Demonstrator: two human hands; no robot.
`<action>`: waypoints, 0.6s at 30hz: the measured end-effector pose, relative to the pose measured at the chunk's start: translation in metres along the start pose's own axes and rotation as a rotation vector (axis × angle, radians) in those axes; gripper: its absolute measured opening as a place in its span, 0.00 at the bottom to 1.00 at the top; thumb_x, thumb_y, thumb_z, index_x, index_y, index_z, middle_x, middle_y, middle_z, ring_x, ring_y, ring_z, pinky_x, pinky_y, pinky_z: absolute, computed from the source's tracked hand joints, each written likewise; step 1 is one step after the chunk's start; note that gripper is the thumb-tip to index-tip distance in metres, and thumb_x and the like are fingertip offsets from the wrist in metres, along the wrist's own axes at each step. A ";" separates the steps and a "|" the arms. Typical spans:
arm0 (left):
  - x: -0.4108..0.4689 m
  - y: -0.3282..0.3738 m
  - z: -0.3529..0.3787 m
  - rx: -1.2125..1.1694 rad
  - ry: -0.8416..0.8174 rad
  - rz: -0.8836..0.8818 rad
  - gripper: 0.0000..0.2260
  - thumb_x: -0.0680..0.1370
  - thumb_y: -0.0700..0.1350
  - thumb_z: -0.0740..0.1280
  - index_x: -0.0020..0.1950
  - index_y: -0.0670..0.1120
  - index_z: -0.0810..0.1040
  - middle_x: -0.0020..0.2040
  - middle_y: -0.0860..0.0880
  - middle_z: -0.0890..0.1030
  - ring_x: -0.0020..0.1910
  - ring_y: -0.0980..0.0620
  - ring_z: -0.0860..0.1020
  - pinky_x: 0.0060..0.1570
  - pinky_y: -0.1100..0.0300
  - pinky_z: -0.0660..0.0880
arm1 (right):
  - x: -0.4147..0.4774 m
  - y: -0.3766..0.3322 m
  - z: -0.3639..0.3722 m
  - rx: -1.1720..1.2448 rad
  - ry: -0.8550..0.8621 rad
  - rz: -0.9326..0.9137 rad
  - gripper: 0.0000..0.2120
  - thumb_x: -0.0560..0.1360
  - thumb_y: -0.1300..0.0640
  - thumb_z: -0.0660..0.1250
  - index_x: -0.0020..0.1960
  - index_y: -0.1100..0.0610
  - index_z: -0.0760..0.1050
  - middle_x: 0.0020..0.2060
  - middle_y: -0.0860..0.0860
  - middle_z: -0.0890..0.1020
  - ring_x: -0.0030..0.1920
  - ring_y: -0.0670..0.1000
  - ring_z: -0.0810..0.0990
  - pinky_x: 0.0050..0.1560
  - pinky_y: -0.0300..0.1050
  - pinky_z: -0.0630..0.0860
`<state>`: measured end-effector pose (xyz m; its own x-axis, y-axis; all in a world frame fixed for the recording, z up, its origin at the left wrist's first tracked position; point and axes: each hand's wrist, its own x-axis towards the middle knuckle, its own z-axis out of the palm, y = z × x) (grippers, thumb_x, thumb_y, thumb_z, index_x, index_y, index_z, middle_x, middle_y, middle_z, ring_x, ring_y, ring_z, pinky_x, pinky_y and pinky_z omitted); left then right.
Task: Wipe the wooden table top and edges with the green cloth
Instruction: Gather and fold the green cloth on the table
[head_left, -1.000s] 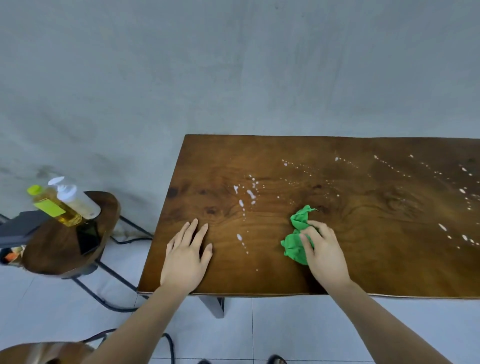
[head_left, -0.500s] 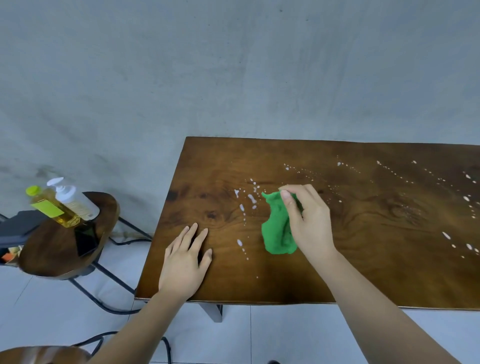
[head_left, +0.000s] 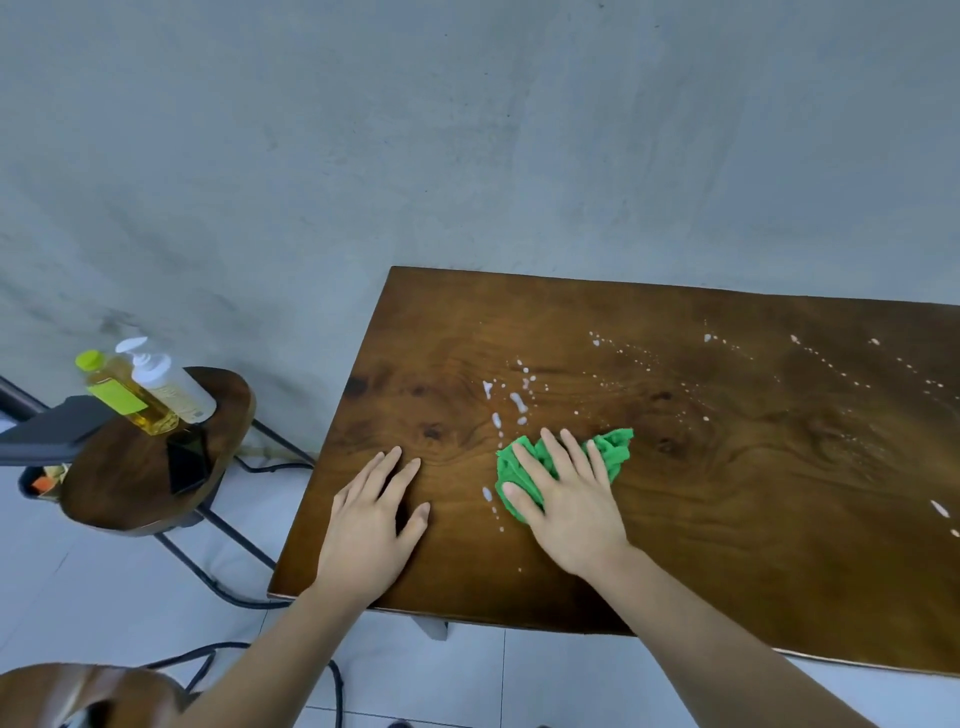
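A dark wooden table (head_left: 727, 519) fills the right half of the view, with white droplets (head_left: 517, 400) scattered across its top. The green cloth (head_left: 613, 449) lies bunched on the table near the left-centre. My right hand (head_left: 566, 499) presses flat on the cloth with straight, spread fingers, and cloth shows beyond the fingertips and at the thumb side. My left hand (head_left: 374, 514) rests flat on the bare wood near the front left corner, fingers spread, holding nothing.
A round wooden stool (head_left: 156, 467) stands left of the table with a yellow oil bottle (head_left: 122, 395), a white pump bottle (head_left: 166, 384) and a dark phone (head_left: 187, 462) on it. Another stool seat (head_left: 78, 696) shows bottom left. A grey wall lies behind; cables run over the tiled floor.
My right hand went from gripping the lifted cloth to pressing it flat on the table, nearer the front edge. The left hand stayed in place.
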<state>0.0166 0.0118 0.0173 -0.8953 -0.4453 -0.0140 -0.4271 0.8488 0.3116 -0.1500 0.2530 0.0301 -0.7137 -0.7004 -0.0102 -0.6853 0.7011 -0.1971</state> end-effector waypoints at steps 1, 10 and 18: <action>0.000 0.001 -0.001 0.000 -0.003 -0.006 0.33 0.84 0.71 0.50 0.87 0.59 0.63 0.88 0.55 0.60 0.87 0.51 0.57 0.83 0.50 0.54 | 0.005 -0.007 0.001 0.016 -0.003 -0.038 0.40 0.85 0.27 0.31 0.89 0.39 0.57 0.90 0.53 0.57 0.90 0.59 0.48 0.89 0.65 0.42; 0.001 0.011 -0.003 -0.225 0.138 -0.034 0.23 0.86 0.65 0.60 0.79 0.60 0.77 0.81 0.56 0.74 0.83 0.54 0.66 0.81 0.49 0.62 | 0.040 -0.024 -0.002 0.303 0.119 -0.300 0.15 0.87 0.44 0.65 0.65 0.53 0.81 0.69 0.47 0.79 0.74 0.51 0.74 0.77 0.60 0.69; 0.040 0.052 -0.013 -0.185 0.038 0.268 0.10 0.80 0.54 0.76 0.61 0.58 0.86 0.72 0.58 0.78 0.74 0.54 0.71 0.69 0.44 0.73 | 0.043 -0.003 -0.015 0.275 -0.011 -0.424 0.19 0.81 0.38 0.73 0.62 0.51 0.83 0.61 0.44 0.77 0.63 0.48 0.72 0.71 0.54 0.70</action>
<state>-0.0397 0.0346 0.0448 -0.9659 -0.2261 0.1264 -0.1432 0.8728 0.4666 -0.1803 0.2227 0.0446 -0.3781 -0.9183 0.1173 -0.8499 0.2941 -0.4372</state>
